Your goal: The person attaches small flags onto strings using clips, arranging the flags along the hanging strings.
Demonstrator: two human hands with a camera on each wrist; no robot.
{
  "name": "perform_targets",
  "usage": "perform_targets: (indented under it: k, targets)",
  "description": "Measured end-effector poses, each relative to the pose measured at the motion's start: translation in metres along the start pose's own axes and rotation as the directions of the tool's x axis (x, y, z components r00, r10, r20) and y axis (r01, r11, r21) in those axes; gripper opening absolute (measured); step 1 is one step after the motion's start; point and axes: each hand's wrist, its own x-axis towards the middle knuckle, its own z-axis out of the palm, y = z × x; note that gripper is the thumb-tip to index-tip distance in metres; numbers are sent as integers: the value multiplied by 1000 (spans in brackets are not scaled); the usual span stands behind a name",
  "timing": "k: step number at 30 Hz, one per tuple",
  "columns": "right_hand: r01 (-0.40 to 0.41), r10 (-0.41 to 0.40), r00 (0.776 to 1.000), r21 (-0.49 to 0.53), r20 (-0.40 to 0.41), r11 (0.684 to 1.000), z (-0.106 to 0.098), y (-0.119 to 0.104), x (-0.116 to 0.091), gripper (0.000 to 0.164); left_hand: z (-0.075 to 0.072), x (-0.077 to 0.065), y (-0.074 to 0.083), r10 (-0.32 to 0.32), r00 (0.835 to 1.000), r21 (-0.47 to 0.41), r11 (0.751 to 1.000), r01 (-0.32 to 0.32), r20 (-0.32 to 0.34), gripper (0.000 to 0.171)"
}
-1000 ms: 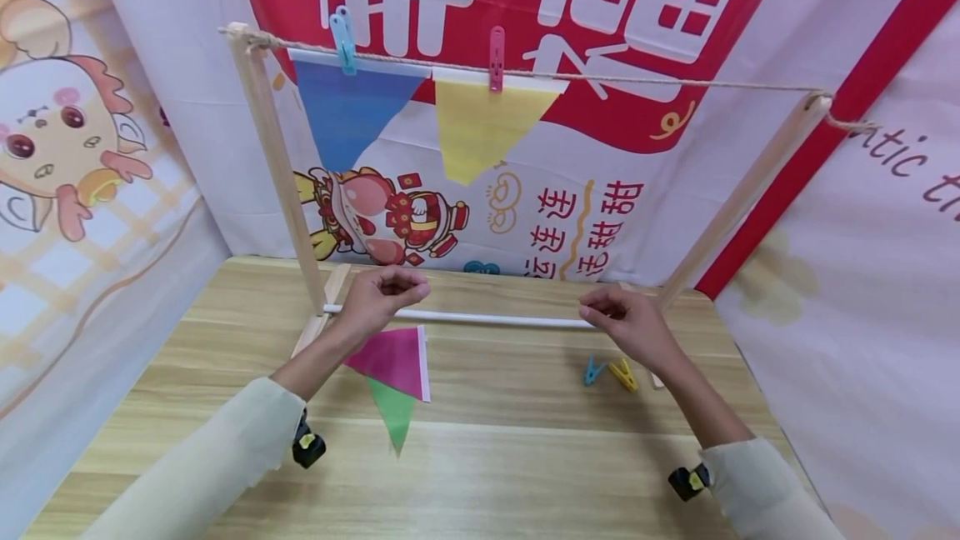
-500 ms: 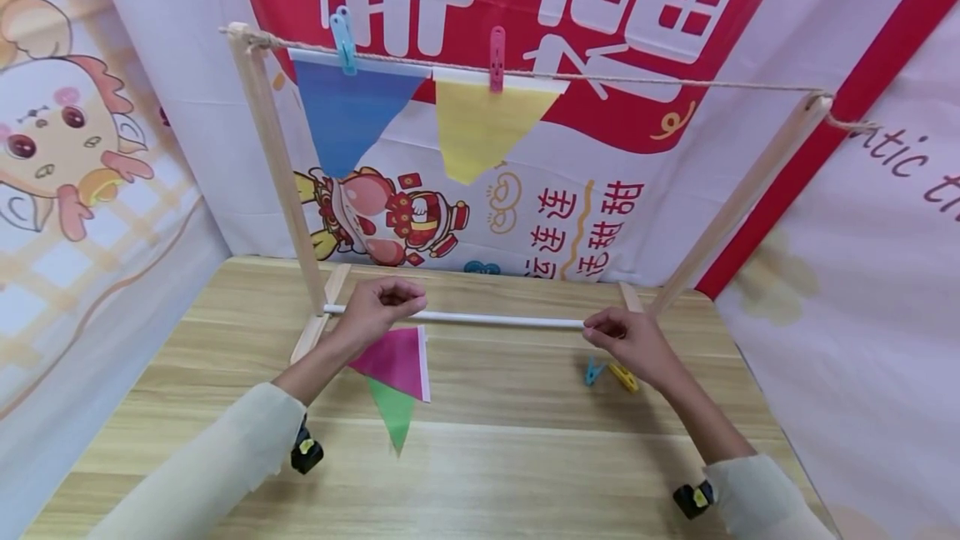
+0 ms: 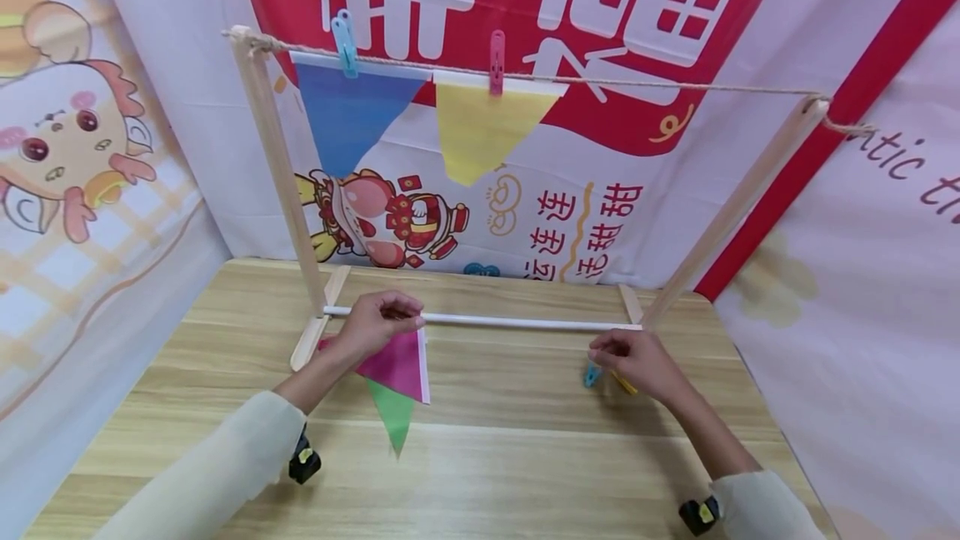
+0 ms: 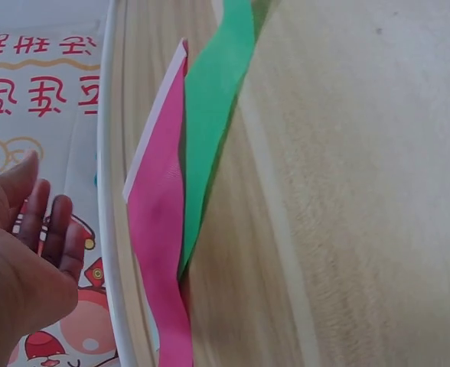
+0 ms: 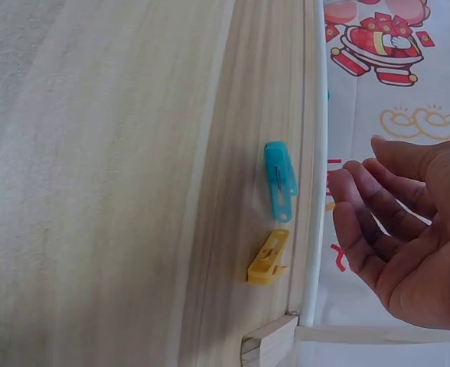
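Two pennants [image 3: 397, 365] on the table [image 3: 525, 473], left of two clothespins [image 3: 592, 376].

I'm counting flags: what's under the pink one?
A green flag sticks out from under the pink flag. The green part it covers, and anything else beneath, can't be seen.

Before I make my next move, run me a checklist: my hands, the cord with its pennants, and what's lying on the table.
1. Hands free: ok; left hand and right hand hold nothing.
2. Cord strung between left post and right post: ok.
3. Blue pennant and yellow pennant clipped up: ok, by the pale blue clothespin and pink clothespin.
4. Those clips gripping firmly: cannot tell.
5. Loose pennants separated: not ok; pink pennant overlaps green pennant.
6. Loose clips within reach: probably ok; turquoise clothespin and yellow clothespin lie near your right hand.
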Motion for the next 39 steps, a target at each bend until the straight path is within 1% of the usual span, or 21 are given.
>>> perform_targets:
  k: [4, 8, 13, 15, 17, 21, 26, 30, 34, 39]
  targets:
    - [3, -3, 999, 16, 41, 1000, 1, 5, -1, 12, 4, 0, -5, -28, 1000, 48, 998, 28, 9, 29]
    - [-17, 13, 997, 51, 77, 999, 2, 9, -2, 15, 7, 1, -9, -42, 999, 112, 993, 42, 4, 29]
    - [-60, 56, 995, 43, 88, 997, 3, 12, -5, 18, 9, -1, -12, -31, 999, 154, 988, 28, 16, 28]
    - [-80, 76, 993, 41, 89, 996, 3, 14, -6, 18, 10, -2, -13, -38, 999, 163, 986, 35, 17, 29]
    - [-81, 77, 992, 44, 97, 996, 3, 15, -7, 20, 10, -3, -13, -42, 999, 173, 984, 38, 19, 30]
    - [-94, 85, 990, 88, 110, 992, 4, 19, -9, 25, 11, -2, -16, -34, 999, 206, 978, 25, 40, 33]
    - [-108, 95, 989, 121, 111, 987, 6, 21, -9, 33, 13, 0, -21, -1, 996, 249, 968, -21, 89, 37]
    - [-132, 115, 986, 146, 118, 981, 7, 20, -8, 37, 14, 0, -21, -7, 995, 281, 959, -23, 103, 40]
    - [-159, 141, 982, 148, 125, 976, 8, 18, -7, 40, 14, 0, -19, -16, 994, 305, 952, -17, 104, 42]
    - [-163, 150, 981, 99, 125, 982, 11, 17, -6, 40, 14, -2, -21, -2, 995, 339, 940, -33, 101, 44]
